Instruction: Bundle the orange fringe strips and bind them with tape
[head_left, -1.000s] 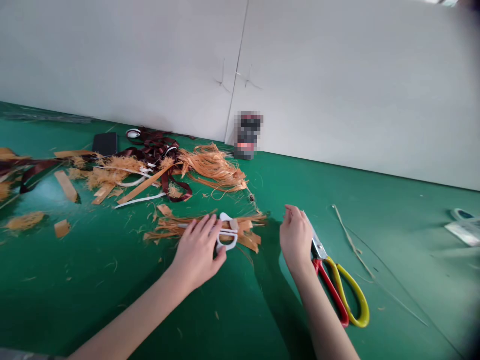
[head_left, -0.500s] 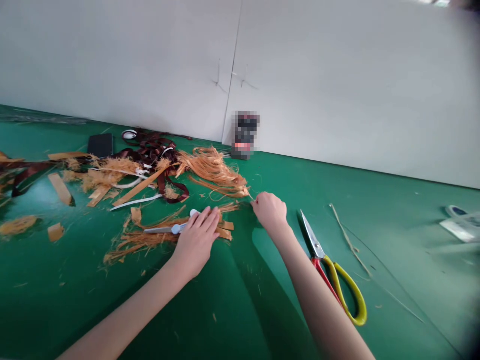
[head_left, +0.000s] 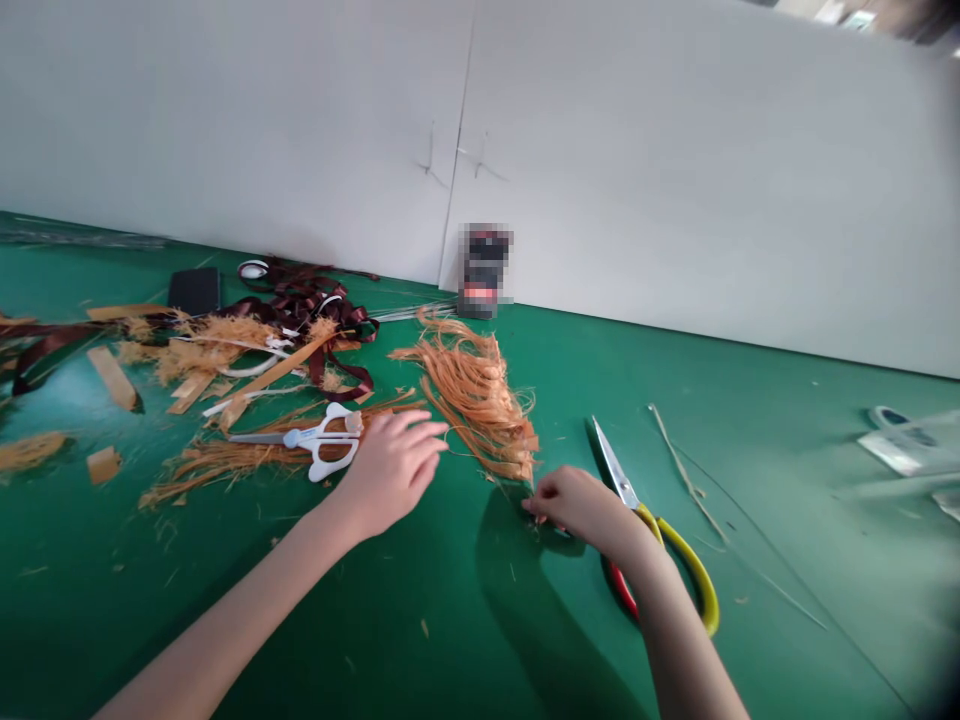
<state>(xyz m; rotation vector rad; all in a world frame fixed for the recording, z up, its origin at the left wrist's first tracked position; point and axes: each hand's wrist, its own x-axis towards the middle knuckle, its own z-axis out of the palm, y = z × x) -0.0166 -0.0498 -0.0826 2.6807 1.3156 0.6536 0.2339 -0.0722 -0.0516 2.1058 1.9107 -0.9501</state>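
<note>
A bundle of orange-tan raffia-like strands [head_left: 480,390] lies fanned out on the green table, its gathered end pointing toward me. At that end my right hand [head_left: 577,505] is closed in a pinch on a thin wire-like stem, only partly visible. To the left, my left hand [head_left: 394,460] hovers with its fingers stretched out, between the bundle and a pair of white-handled scissors [head_left: 322,440]. Those scissors rest on a flat spread of similar strands [head_left: 217,462]. Larger scissors with red and yellow handles [head_left: 679,555] lie beside my right forearm, which partly covers them.
Brown ribbon [head_left: 300,300], frayed scraps and tan strips are heaped at the left, near a dark flat object [head_left: 195,290]. A pixelated dark box [head_left: 484,270] stands against the white wall panel [head_left: 637,170]. Thin wire [head_left: 686,460] and a clear plastic item [head_left: 911,445] lie at the right.
My right hand has drawn the bundle toward me and to the right, off the ribbon heap. My left hand has shifted slightly, and the white scissors and flat strands have slid left, uncovering the handles.
</note>
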